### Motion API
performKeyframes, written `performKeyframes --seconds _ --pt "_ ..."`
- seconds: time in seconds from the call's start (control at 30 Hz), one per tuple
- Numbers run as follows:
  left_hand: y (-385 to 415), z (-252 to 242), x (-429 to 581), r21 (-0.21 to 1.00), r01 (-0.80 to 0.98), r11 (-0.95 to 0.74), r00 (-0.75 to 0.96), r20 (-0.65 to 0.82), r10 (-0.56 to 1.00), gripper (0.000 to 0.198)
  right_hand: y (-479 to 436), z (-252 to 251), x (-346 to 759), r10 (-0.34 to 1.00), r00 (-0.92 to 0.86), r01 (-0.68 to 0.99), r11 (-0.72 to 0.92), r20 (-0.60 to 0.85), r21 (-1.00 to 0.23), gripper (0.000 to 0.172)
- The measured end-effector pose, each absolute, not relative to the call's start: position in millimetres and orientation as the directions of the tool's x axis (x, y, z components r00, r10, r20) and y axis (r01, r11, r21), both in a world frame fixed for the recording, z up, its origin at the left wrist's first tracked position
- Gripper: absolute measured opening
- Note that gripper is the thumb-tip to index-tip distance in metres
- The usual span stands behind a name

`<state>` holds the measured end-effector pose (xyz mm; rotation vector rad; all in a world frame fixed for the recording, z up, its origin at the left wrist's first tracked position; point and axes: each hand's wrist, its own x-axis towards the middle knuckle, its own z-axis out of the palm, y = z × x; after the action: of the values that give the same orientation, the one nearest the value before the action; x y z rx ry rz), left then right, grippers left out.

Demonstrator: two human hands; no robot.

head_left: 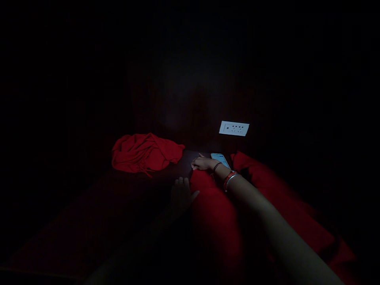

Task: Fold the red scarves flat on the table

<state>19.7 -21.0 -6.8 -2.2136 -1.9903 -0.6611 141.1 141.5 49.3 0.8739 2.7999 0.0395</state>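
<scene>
A long strip of red cloth (218,215) runs away from me over the dark surface. At its far end, my right hand (202,162) has its fingers curled closed on the cloth's left corner. My left hand (181,193) lies beside the strip's left edge, fingers stretched out and the thumb resting on the cloth. It is dim, and the left forearm is nearly lost in shadow. Bracelets circle my right wrist.
Beyond my left hand lies a bunched red scarf (145,152) with a fringe. A lit phone (220,159) rests just past my right wrist. More red cloth (282,200) stretches along the right. A white socket panel (234,128) is behind; the surroundings are black.
</scene>
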Motion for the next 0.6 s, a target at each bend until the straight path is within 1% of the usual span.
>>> performKeyframes --seconds 0.07,0.13,0.2,0.3,0.43,0.6 --pt "-21.9 -14.1 20.5 0.177 0.975 -0.135 0.049 0.421 0.906 0.049 142.9 46.3 141.0 0.574 -0.805 0.554 0.817 -0.149 0.159 0.019" --pt "-23.0 -20.0 21.5 0.153 0.979 -0.134 0.053 0.442 0.895 0.056 142.6 45.6 142.4 0.595 -0.797 0.562 0.793 -0.105 0.234 0.022" --pt "-24.6 -22.8 22.3 0.137 0.981 -0.134 0.065 0.42 0.905 0.063 141.1 46.5 144.4 0.626 -0.776 0.583 0.757 -0.073 0.296 0.026" --pt "-27.5 -21.9 22.5 0.112 0.984 -0.14 0.093 0.346 0.934 0.07 139.1 48.8 147.3 0.658 -0.75 0.596 0.713 -0.06 0.369 0.032" --pt "-31.2 -20.5 22.1 0.081 0.984 -0.161 0.13 0.304 0.944 0.07 141.4 51.2 151.6 0.666 -0.744 0.581 0.685 -0.056 0.438 0.035" --pt "-34.4 -17.4 22.3 0.061 0.981 -0.183 0.154 0.324 0.933 0.065 151.2 47.8 159.5 0.629 -0.777 0.557 0.67 0.023 0.491 0.029"
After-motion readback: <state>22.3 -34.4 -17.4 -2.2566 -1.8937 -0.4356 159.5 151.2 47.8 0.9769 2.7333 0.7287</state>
